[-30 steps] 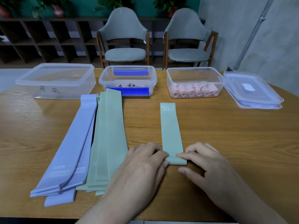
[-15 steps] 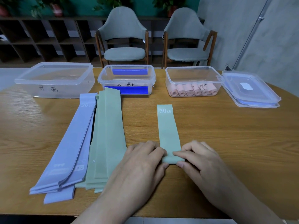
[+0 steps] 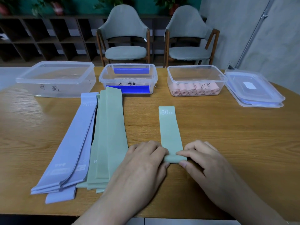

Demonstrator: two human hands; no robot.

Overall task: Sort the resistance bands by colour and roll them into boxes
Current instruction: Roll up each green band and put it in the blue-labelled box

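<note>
Counts on the wooden table (image 3: 227,135)

Three clear boxes (image 3: 56,78) at twelve o'clock, one stack of lids (image 3: 254,90) at two, two chairs (image 3: 125,34) beyond, two hands (image 3: 141,169), one green band (image 3: 170,132) apart, two flat piles (image 3: 68,143).

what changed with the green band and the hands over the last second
Both hands, left hand and right hand, kept pinching the near end of the green band and rolled it away from the person: the roll has grown thicker and less band lies flat. Nothing was let go. The flat purple bands, flat green bands and three boxes stayed put.
</note>
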